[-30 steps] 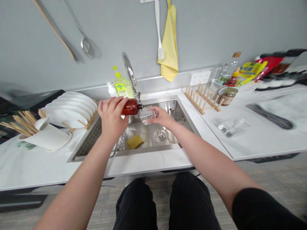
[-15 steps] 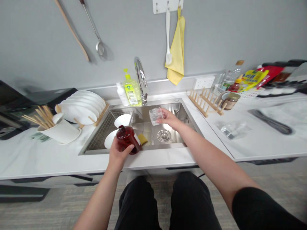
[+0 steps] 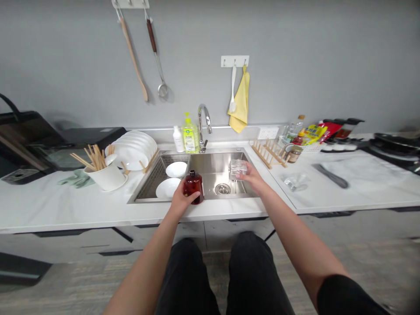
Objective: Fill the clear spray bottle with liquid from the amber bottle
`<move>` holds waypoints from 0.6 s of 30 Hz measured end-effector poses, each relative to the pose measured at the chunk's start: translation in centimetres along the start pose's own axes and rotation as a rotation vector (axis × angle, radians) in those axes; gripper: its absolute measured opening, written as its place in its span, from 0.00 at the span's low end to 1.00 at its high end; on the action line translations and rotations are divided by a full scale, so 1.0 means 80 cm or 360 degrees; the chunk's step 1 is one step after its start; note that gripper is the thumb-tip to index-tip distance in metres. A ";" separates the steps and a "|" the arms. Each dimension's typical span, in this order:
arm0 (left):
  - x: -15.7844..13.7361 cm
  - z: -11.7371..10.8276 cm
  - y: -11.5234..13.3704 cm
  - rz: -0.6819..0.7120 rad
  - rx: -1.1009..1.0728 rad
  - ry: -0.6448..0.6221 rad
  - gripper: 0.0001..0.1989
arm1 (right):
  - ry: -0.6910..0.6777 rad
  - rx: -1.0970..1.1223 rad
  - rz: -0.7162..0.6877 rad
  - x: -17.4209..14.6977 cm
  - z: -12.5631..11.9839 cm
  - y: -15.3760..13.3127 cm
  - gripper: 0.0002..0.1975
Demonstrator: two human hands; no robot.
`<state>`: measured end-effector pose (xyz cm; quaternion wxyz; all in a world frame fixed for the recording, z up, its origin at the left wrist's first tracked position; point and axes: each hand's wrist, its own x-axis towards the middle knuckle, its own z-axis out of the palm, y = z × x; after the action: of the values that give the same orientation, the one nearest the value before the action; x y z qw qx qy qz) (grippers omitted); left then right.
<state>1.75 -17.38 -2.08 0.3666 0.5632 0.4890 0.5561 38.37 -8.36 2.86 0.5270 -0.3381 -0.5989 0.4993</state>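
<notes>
My left hand is wrapped round a dark red, see-through bottle with a black neck and no cap on it. The bottle stands nearly upright at the sink's front rim; whether its base touches the counter, I cannot tell. In my right hand is a clear, box-like container, gripped by its right side. It is over the right basin, just above and right of the drain. The container's contents, if any, do not show clearly. Left of the bottle, two white bowls lie in the sink's rack.
Behind the sink stand a faucet, a yellow-green soap bottle and a white bottle. Racked plates and a chopstick holder are left. Rightward are a wooden rack, a jar and a plastic bag.
The view has shifted and pulled back. My right hand has carried the clear container rightward, past the drain. The red bottle, still in my left hand, is more upright.
</notes>
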 end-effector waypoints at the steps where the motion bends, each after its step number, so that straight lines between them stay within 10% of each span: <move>1: 0.001 0.000 -0.002 0.0014 -0.0017 -0.0003 0.43 | 0.0029 -0.0045 -0.0006 -0.019 -0.011 -0.006 0.36; 9: -0.001 -0.004 -0.012 0.0088 -0.0146 -0.0131 0.48 | 0.0093 -0.0255 0.0110 -0.147 -0.069 -0.018 0.34; 18: -0.022 0.003 -0.008 0.0038 -0.0261 -0.0451 0.52 | 0.0048 -0.0443 0.0077 -0.165 -0.055 0.016 0.40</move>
<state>2.06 -18.85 -3.22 0.4700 0.6101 0.3787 0.5134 45.36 -19.20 -2.44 0.4718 -0.4298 -0.6461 0.4187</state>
